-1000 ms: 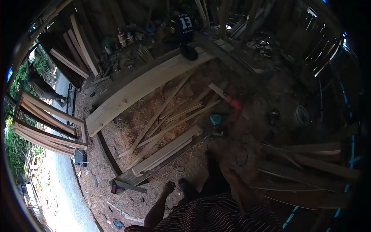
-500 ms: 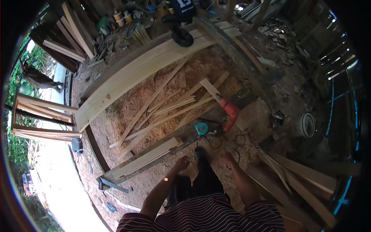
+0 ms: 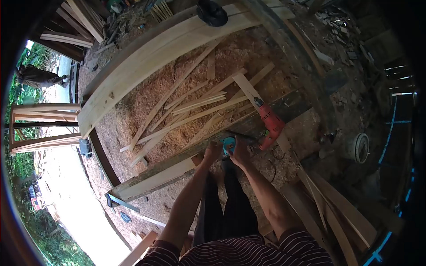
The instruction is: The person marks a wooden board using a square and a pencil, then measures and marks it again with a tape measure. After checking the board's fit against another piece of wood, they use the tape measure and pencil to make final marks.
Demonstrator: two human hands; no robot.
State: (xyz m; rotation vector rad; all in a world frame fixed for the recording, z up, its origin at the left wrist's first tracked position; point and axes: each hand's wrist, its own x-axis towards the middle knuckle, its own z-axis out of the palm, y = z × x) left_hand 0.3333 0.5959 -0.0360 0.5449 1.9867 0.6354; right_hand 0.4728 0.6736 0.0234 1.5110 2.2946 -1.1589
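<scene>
Both of my hands are stretched forward to a round teal tool point(image 3: 229, 145) on the dark beam. My right hand point(image 3: 240, 154) is wrapped against its right side. Close to its left side is my left hand point(image 3: 213, 152), with its fingers curled; whether they touch the tool is too small to tell. A red power drill point(image 3: 271, 126) lies to the right of my hands, its front end by a pale wood strip point(image 3: 246, 91). Left of my hands, a pale board point(image 3: 155, 179) rests along the beam.
A long pale plank point(image 3: 146, 60) curves across the back with a dark object point(image 3: 212, 13) on it. Thin strips point(image 3: 195, 104) lie over shavings. A metal square point(image 3: 124, 203) is at the beam's left end, a white bucket point(image 3: 361, 148) at right. A person point(image 3: 42, 76) stands far left.
Both hands have moved forward and together, from apart near my legs to the teal tool. The view has tilted downward, and the person in the dark shirt at the top is out of view.
</scene>
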